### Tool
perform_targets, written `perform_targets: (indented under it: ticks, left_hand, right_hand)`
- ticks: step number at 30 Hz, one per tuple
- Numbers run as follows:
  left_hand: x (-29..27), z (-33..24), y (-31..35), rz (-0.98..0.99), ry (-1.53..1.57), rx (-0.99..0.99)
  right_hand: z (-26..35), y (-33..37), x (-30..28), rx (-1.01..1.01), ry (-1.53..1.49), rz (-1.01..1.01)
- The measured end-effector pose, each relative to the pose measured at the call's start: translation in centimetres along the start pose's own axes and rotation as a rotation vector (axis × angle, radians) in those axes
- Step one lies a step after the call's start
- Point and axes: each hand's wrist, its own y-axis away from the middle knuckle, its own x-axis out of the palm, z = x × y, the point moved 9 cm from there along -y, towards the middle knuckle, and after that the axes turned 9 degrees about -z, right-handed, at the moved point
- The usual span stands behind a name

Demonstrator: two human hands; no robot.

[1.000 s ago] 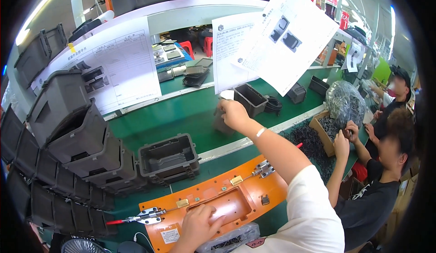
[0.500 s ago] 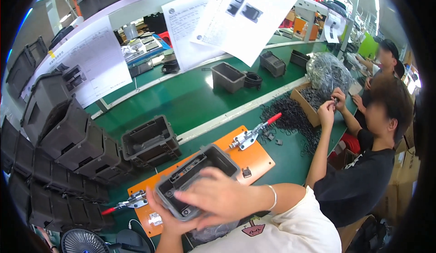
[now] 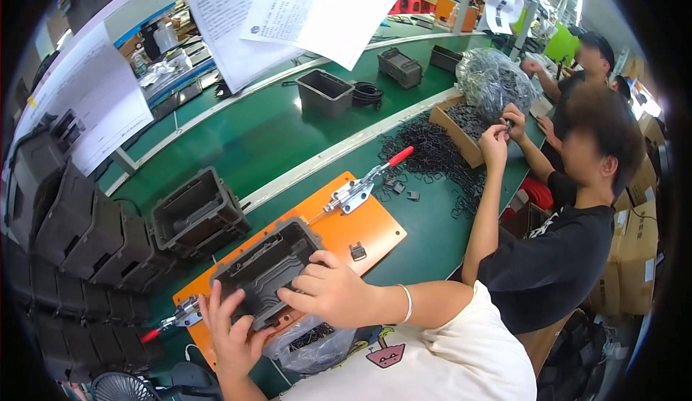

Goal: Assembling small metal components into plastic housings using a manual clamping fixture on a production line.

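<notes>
A dark grey, open-topped plastic box (image 3: 268,265) is held tilted over the orange fixture plate (image 3: 375,217), its ribbed inside turned toward me. My left hand (image 3: 234,322) grips its near left corner, thumb and fingers bent around the rim. My right hand (image 3: 324,289) is closed on the near right wall, fingers curled over the edge. A red-handled toggle clamp (image 3: 352,195) stands at the plate's far right, and another toggle clamp (image 3: 180,317) at its left end. On the plate, right of the box, lies a small black clip (image 3: 357,251).
Stacked dark boxes (image 3: 94,235) crowd the left, with another open box (image 3: 198,210) beside the plate. A clear bag of black parts (image 3: 310,343) lies close to me. Black wire-like loops (image 3: 425,149) are heaped near a cardboard box (image 3: 458,134). A co-worker (image 3: 555,235) sits at right.
The box has been tilted so its inside faces me more. My right hand has moved from over the opening to the near right wall. The whole view has shifted.
</notes>
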Motion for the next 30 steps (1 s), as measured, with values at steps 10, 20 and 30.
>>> perform_targets:
  ticks: [10,20,30]
  left_hand:
    - [0.8,0.0,-0.2,0.166,0.059,-0.121]
    - [1.5,-0.2,-0.4,0.302,-0.051,-0.137]
    - [-2.7,1.3,0.5,-0.271,0.374,-0.451]
  right_hand:
    - [-21.2,10.9,-10.3,1.098,0.640,-0.101]
    - [-27.8,16.6,-5.9,0.841,0.541,-0.111]
    - [-15.9,7.8,-7.7,1.011,-0.869,-0.521]
